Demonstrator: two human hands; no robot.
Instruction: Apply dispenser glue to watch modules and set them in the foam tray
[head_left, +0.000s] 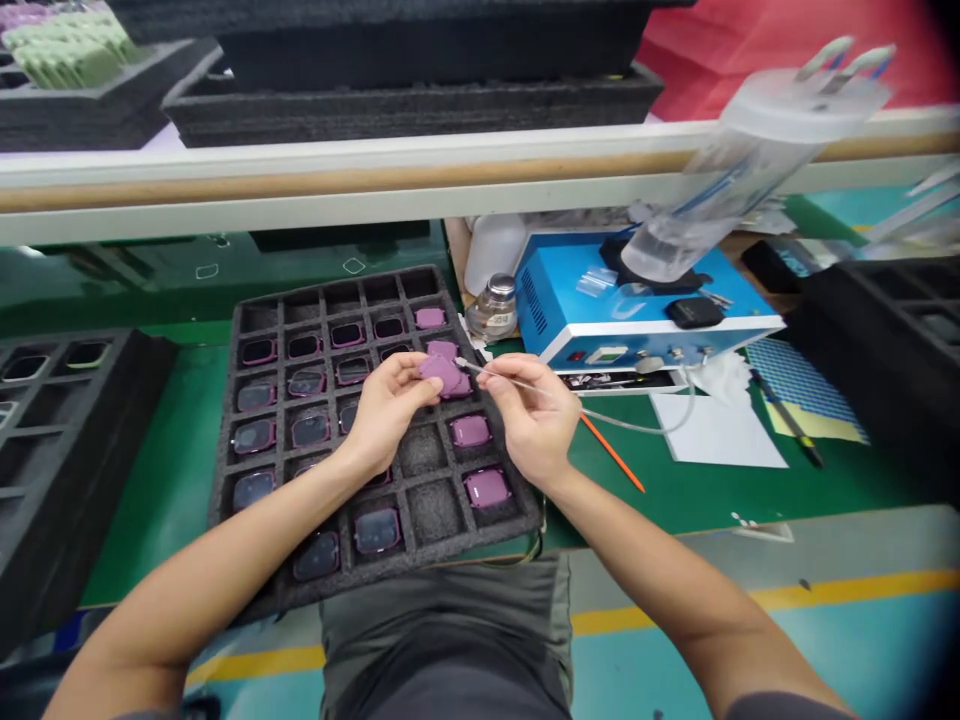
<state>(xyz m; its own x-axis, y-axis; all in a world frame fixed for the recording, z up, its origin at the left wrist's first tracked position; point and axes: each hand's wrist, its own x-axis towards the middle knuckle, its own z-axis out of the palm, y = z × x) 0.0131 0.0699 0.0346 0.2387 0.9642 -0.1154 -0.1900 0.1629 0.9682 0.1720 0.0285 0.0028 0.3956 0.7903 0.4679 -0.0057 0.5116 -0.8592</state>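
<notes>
My left hand point(390, 405) pinches a flat purple watch-case part point(442, 374) between thumb and fingers, above the right side of a black foam tray point(480, 537). In my right hand point(534, 415) is a thin clear tube point(630, 426), its narrow tip pointing left at the purple part's edge. Whether tip and part touch, I cannot tell. The tray's compartments hold several purple-framed watch cases point(377, 530); the right column has solid pink-purple ones point(487, 487). My left forearm hides some compartments.
The tube runs towards a blue control box point(577, 300) carrying a clear cylinder point(697, 215). A glass jar point(496, 310) and white bottle point(495, 255) stand beside it. An orange stick point(613, 455) and white paper point(716, 430) lie right. Another foam tray point(97, 430) is left; a shelf point(337, 185) crosses behind.
</notes>
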